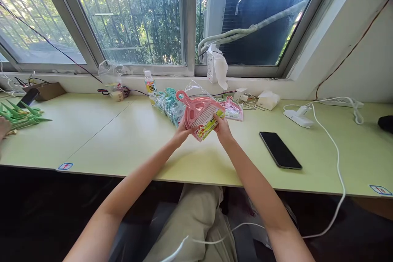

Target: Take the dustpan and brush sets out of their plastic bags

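A pink mini dustpan and brush set (199, 110) in a clear plastic bag is held up above the table, tilted, with its white bristles and yellow-green label facing me. My left hand (183, 132) is closed on its lower left edge. On the label side, my right hand (223, 128) grips the right edge, thumb on the front. Just behind lie several teal bagged dustpan sets (172, 104), partly hidden by the held one. Another pink bagged set (232, 109) rests on the table behind my right hand.
On the pale green table (101, 139) are a black phone (280, 150), a white power strip (297, 118) with a trailing cable, and a drink bottle (150, 87). A plastic bag (112, 80) stands by the window. Far left, another person's hand (3, 127) is beside green plastic pieces (23, 114).
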Demonstrator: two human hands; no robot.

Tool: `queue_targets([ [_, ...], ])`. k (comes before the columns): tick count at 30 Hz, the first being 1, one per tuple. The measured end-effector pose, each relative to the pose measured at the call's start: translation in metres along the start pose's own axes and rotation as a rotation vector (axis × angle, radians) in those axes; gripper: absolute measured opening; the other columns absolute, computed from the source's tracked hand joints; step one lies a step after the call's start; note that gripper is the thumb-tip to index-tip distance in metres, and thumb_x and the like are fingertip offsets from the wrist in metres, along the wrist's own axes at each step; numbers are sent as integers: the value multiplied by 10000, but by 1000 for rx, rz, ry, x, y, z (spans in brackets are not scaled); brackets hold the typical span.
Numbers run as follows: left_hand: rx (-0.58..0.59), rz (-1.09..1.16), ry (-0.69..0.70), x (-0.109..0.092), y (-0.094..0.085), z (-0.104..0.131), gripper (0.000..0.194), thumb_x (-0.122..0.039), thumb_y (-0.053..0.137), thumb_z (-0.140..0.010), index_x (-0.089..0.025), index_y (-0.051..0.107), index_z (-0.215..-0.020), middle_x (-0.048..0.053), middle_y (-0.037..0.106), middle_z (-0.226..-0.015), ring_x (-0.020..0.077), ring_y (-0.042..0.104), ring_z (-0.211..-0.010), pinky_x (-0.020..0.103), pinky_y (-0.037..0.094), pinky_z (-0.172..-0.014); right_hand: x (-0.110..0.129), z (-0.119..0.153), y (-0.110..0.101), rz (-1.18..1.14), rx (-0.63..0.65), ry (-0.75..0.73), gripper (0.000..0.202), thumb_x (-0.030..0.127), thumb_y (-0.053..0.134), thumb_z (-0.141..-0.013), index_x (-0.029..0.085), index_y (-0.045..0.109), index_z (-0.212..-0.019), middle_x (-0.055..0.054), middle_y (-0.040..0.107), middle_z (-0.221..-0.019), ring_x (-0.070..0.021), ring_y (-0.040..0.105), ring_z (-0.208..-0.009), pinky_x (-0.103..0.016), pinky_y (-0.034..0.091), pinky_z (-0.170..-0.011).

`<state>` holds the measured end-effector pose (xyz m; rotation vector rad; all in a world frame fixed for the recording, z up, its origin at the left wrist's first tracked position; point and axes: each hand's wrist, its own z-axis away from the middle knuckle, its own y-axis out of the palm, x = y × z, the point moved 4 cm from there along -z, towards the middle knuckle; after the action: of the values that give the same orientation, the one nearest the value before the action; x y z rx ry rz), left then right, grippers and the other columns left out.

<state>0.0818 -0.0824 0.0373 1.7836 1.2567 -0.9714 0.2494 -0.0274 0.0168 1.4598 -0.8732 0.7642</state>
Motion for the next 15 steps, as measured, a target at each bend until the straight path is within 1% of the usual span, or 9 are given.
queue_targets([
  [5,1,-13,3,15,0,-2,963,-316,843,-618,-261,350,-1444,111,510,-1394,335,440,-1326,502,419,-1063,-2,3,-4,-9,-71,-28,403,404,776,-615,250,602,-944,-2,719,-942,-186,658,-850,-281,534,-644],
  [10,11,-51,33,31,1,-5,1032,-365,884,-545,-244,357,-1424,139,476,-1400,345,409,-1340,522,394,-1071,0,7,-4,2,-129,-15,438,431,799,-587,231,590,-916,-13,715,-915,-187,657,-828,-261,514,-598],
  [13,-8,-67,50,35,0,-7,1054,-409,887,-535,-233,351,-1426,153,454,-1415,352,389,-1352,525,370,-1086,1,8,-3,-14,-135,0,447,429,813,-568,232,587,-898,-5,711,-901,-177,652,-807,-254,508,-589],
  [15,-27,-87,61,34,-2,-8,1057,-417,888,-529,-230,357,-1424,153,446,-1424,356,374,-1361,518,364,-1093,0,7,-3,-16,-137,25,455,424,824,-555,235,585,-893,-3,711,-903,-176,652,-803,-259,513,-594],
])
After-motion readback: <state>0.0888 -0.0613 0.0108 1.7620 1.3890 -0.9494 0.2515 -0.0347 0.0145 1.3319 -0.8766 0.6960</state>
